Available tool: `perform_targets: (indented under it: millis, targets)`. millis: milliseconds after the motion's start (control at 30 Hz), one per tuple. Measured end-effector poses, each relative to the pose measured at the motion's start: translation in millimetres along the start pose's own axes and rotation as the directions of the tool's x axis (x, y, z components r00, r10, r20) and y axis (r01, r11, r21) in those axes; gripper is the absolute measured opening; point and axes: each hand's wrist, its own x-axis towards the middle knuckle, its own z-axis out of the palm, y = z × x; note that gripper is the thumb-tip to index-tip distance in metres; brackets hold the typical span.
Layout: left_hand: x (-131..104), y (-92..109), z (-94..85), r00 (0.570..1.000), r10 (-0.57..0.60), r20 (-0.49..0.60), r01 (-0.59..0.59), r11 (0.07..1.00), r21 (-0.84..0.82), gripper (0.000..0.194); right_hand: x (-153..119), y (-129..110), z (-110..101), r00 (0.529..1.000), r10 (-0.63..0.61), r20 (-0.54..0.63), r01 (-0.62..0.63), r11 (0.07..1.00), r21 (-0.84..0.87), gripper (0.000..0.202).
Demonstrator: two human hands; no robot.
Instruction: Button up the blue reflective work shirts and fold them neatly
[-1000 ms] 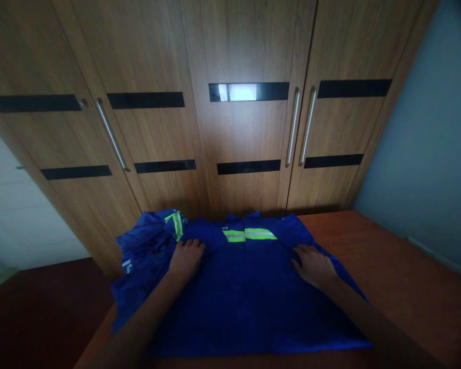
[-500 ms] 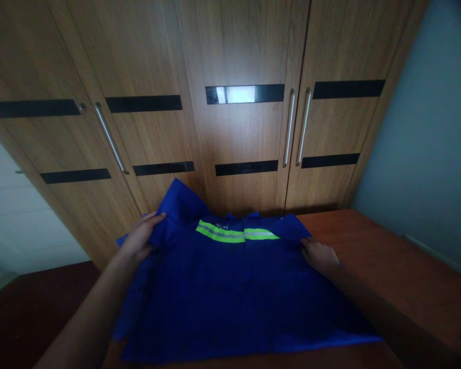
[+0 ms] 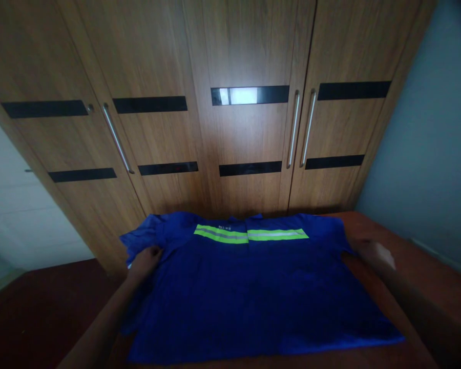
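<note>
A blue work jacket (image 3: pixel 249 292) lies spread on a reddish-brown surface, its collar edge toward the wardrobe. A yellow-green reflective band (image 3: pixel 223 234) with a silver stripe crosses its chest, with small light lettering above. My left hand (image 3: pixel 145 260) is closed on the fabric at the jacket's left side, below the bunched left sleeve (image 3: pixel 148 230). At the opposite side, my right hand (image 3: pixel 371 253) has its fingers closed at the edge of the right sleeve (image 3: pixel 332 233). Dim light partly hides the fingertips of both hands.
Behind the jacket stands a wooden wardrobe (image 3: pixel 249 133) with black strips and long metal handles (image 3: pixel 117 138). The reddish-brown surface (image 3: pixel 418 287) extends to the right, toward a pale blue-grey wall (image 3: pixel 418 154). White panelling (image 3: pixel 19 205) is at the left.
The raised left part of the jacket has come down flat. My right hand has moved outward, drawing the right sleeve out and uncovering more of the band. My left hand is lower.
</note>
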Motion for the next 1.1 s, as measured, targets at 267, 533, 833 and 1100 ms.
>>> perform_targets:
  millis: [267, 533, 833, 1100]
  targets:
    - [-12, 9, -19.0, 0.989, 0.019, -0.148, 0.024, 0.958, 0.285, 0.035, -5, -15, 26, 0.919, -0.348, 0.187, 0.366, 0.928, -0.073, 0.037]
    - [-39, 64, -34.2, 0.868, 0.286, -0.405, -0.060, 0.872, 0.485, 0.045, -30, -72, 38, 0.722, -0.601, 0.342, 0.593, 0.793, 0.142, 0.031]
    - [-70, 132, 35.5, 0.773, 0.609, 0.175, -0.603, 0.621, 0.500, 0.020, -38, -103, 51, 0.597, -0.615, 0.516, 0.674, 0.733, 0.094, 0.029]
    - [-67, 143, 83.4, 0.757, 0.587, 0.286, -0.653, 0.670, 0.353, 0.054, -42, -126, 39, 0.511, -0.621, 0.594, 0.732, 0.677, 0.078, 0.026]
